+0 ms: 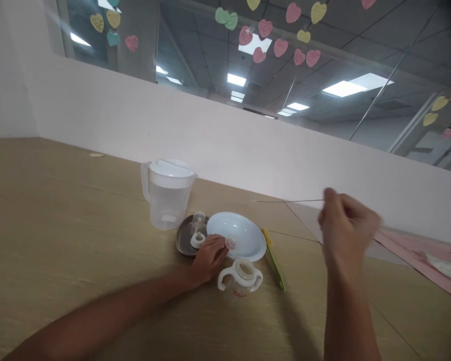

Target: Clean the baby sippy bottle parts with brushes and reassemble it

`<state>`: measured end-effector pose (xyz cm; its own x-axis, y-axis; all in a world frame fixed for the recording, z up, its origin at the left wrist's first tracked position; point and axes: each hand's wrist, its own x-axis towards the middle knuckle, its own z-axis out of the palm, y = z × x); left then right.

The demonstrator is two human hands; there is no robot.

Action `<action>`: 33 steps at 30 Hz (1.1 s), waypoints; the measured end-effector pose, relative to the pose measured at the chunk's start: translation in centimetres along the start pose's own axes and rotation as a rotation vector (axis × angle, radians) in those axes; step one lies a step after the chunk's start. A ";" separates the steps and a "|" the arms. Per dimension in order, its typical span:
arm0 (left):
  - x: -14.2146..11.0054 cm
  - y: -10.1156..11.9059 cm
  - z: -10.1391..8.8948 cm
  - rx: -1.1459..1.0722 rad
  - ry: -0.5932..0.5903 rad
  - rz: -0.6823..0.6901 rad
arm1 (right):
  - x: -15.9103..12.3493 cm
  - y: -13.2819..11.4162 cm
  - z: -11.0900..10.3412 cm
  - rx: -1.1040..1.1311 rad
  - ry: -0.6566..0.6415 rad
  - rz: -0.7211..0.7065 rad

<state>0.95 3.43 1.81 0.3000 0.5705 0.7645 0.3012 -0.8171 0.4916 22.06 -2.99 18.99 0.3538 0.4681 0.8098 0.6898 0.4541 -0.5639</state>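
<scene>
My left hand [210, 255] pinches a small clear round piece [231, 243], likely silicone, over the near rim of a white bowl [248, 233]. Raised at the right, my right hand [344, 220] is closed around the end of a thin, wire-like stick [285, 201] that points left; motion blurs it. Just in front of the bowl stands a clear baby bottle [240, 286] with two white handles and an uncovered mouth. Left of the bowl, a dark tray [182, 243] carries a clear dome cap [199, 219] and a white bottle ring [197, 240].
A lidded plastic pitcher [169, 200] with clear liquid stands behind the tray. To the bowl's right lies a green-handled brush [276, 265] with a yellow head. A pink mat [409, 250] lies at the far right. A white wall [218, 135] bounds the table's back.
</scene>
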 end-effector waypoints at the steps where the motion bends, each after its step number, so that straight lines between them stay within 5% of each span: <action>1: 0.0 0.1 0.0 -0.003 -0.007 -0.005 | 0.3 1.5 1.0 -0.012 -0.051 0.075; 7: 0.3 0.4 -0.3 0.007 0.002 -0.010 | -0.8 8.7 7.8 0.083 -0.768 0.602; 9: 0.5 0.4 -0.4 0.029 0.014 -0.007 | -1.6 9.7 8.8 0.157 -0.893 0.673; 13: 0.7 0.5 -0.5 0.054 -0.020 -0.039 | -2.3 9.0 9.2 0.146 -1.007 0.558; 18: 0.8 0.6 -0.6 0.023 -0.014 -0.102 | -2.9 5.1 9.0 0.295 -1.567 0.275; 22: 1.0 0.4 -0.6 0.006 0.059 -0.131 | -3.8 4.0 9.5 0.302 -1.467 0.184; 26: 1.0 0.8 -0.9 -0.057 0.161 -0.144 | -3.7 6.1 9.8 0.205 -1.347 0.200; 33: -0.1 1.2 -1.7 -0.247 -0.019 0.213 | -3.7 8.2 9.5 -0.645 -1.301 -0.031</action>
<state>-0.28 2.25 3.08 0.3505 0.3845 0.8540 0.0019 -0.9121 0.4099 20.37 6.21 9.82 -0.2364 0.9670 -0.0950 0.9691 0.2275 -0.0957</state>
